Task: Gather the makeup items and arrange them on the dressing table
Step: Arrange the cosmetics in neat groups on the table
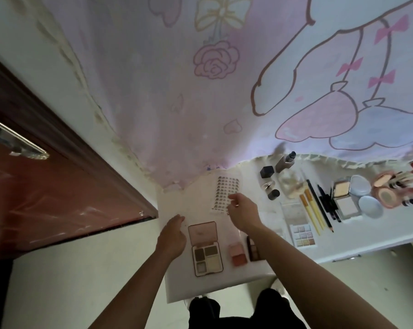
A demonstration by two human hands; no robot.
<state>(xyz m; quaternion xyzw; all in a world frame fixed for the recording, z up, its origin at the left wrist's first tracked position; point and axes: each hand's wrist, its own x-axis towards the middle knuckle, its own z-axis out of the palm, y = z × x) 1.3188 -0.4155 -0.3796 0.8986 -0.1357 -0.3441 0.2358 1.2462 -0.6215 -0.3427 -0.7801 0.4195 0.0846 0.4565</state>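
On the white dressing table, a clear sheet with rows of small dark stickers lies near the back edge. My right hand pinches that sheet's near right edge between thumb and fingers. My left hand rests on the table holding nothing, just left of an open brown-toned eyeshadow palette. To the right of this palette sit a pink blush duo and a dark palette, the latter partly hidden by my right forearm.
Further right lie a pastel palette, yellow brushes, black pencils, an open powder compact, blue puffs, a pink lipstick holder and small bottles. A cartoon-print cloth hangs behind; a brown door stands left.
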